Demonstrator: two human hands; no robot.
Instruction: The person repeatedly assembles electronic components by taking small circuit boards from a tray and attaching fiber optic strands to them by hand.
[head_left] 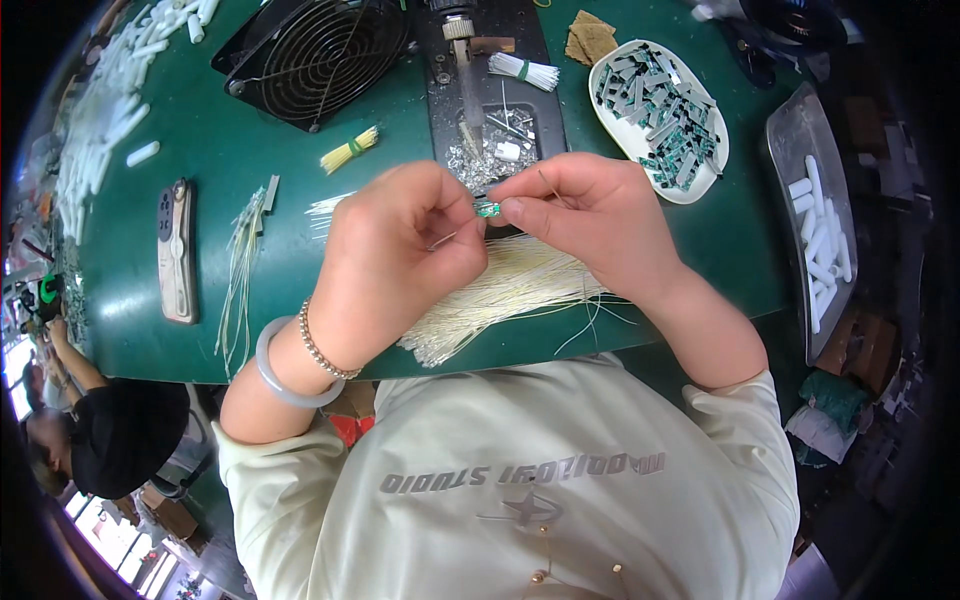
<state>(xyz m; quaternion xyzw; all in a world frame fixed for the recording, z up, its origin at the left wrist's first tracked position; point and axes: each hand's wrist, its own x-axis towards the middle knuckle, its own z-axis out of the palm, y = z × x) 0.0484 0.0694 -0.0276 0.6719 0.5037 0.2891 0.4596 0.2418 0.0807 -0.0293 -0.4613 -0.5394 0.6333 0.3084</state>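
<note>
A tiny green circuit board [488,210] sits between my two hands, just below the soldering iron [470,100], whose tip points down. My right hand [600,215] pinches the board's right side between thumb and forefinger; a thin wire rises by its fingers. At the board's left, my left hand [405,230] is closed in a pinch, with a thin wire [440,240] showing at its fingers. Its fingertips are partly hidden. Below both hands lies a big bundle of pale yellow and white wires [500,300], some strands straying right.
Solder scraps [505,135] fill the iron's base. A black fan [315,60] stands far left of it. Boards fill a white dish [715,165]; white tubes [822,240] lie in a right-hand tray. Leftward are a grey handheld device [178,250] and wired boards [245,235]. Another person [110,430] sits farther left.
</note>
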